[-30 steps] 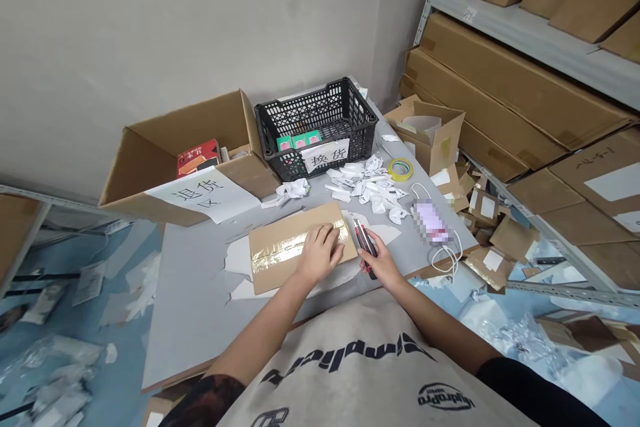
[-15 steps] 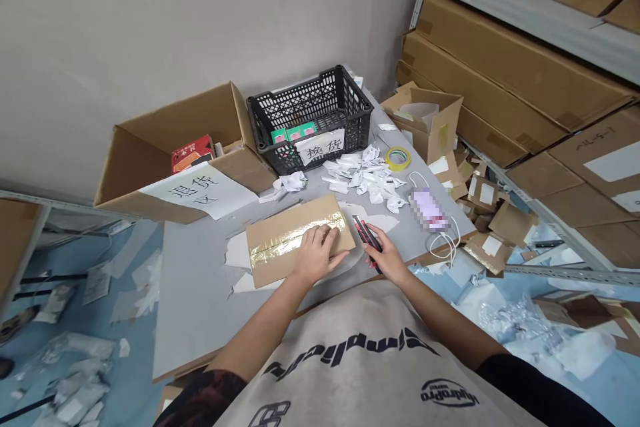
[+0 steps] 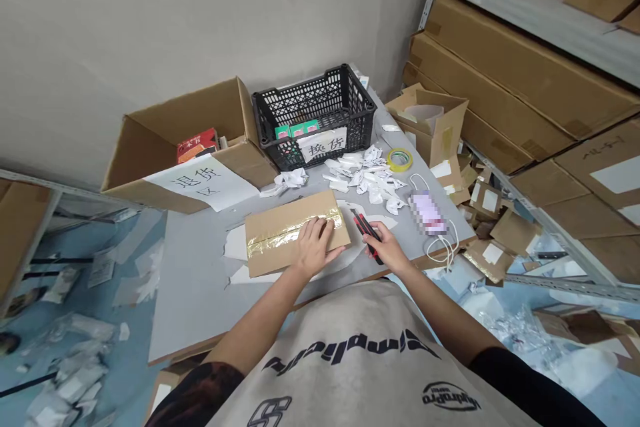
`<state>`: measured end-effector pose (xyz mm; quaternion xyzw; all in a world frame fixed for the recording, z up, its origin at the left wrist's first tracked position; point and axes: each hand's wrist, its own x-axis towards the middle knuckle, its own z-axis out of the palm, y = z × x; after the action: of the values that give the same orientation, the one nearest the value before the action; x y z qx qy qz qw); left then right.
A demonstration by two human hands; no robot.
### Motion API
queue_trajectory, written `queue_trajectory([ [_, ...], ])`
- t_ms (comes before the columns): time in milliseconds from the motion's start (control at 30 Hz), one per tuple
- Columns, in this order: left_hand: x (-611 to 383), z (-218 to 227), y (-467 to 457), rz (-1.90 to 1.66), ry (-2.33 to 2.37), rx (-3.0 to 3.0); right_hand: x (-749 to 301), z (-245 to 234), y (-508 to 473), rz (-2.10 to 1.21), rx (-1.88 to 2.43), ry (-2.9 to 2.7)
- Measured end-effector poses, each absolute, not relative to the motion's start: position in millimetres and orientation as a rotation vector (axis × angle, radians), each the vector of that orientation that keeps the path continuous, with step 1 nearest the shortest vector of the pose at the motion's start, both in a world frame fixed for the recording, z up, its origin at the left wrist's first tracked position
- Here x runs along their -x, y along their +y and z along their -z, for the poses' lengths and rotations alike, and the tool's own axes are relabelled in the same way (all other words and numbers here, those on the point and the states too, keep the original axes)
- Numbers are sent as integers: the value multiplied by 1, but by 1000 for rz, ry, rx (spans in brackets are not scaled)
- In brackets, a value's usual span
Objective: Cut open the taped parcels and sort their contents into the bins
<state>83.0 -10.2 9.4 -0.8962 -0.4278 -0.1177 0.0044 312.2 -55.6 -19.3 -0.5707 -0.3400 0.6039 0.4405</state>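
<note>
A flat cardboard parcel (image 3: 280,237) sealed with clear tape lies on the grey table (image 3: 195,307) in front of me. My left hand (image 3: 314,248) rests on its right end, fingers spread flat on the tape. Just right of the parcel, my right hand (image 3: 387,250) is closed round a red and black utility knife (image 3: 364,229), whose tip points away from me beside the parcel's right edge.
Behind the parcel lie crumpled white paper scraps (image 3: 367,177), a black plastic crate (image 3: 315,117) with a label, an open cardboard box (image 3: 175,147), a tape roll (image 3: 399,159) and a phone with a white cable (image 3: 429,213). Shelves of cartons (image 3: 525,87) stand at the right.
The camera view shifted slightly. My right hand has tightened its hold on the knife and drawn it a little toward me. My left hand stays on the parcel.
</note>
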Motion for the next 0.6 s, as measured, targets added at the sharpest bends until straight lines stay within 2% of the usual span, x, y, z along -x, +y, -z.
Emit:
queue_trajectory([
  [300,-87,-5,-27,424,-1382,2665,-287,9,-13,-1519,1305,-821],
  [600,-81,1,-22,485,-1324,2785,-327,8,-36,-1700,1382,-986],
])
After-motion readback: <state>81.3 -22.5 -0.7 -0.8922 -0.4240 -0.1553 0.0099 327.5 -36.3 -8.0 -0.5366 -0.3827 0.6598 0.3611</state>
